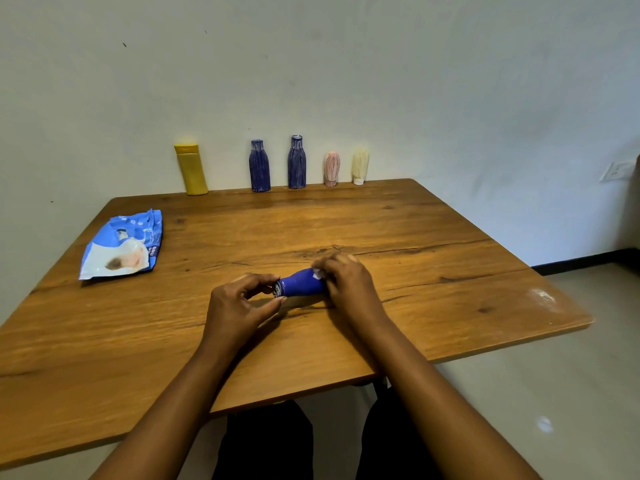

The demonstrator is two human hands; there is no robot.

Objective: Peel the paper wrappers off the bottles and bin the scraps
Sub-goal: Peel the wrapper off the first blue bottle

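A blue bottle [299, 284] lies on its side near the middle of the table [433, 278], its dark cap end pointing left. The left hand [239, 306] pinches the cap end; the right hand [346, 282] grips the body, where a small white scrap [317, 273] of paper shows at the fingertips. Along the table's far edge stand five more: a yellow bottle [191, 169], slightly tilted, a left blue-wrapped bottle [259, 166], a right blue-wrapped bottle [296, 162], a small pink-wrapped bottle [332, 169] and a small cream-wrapped bottle [360, 166]
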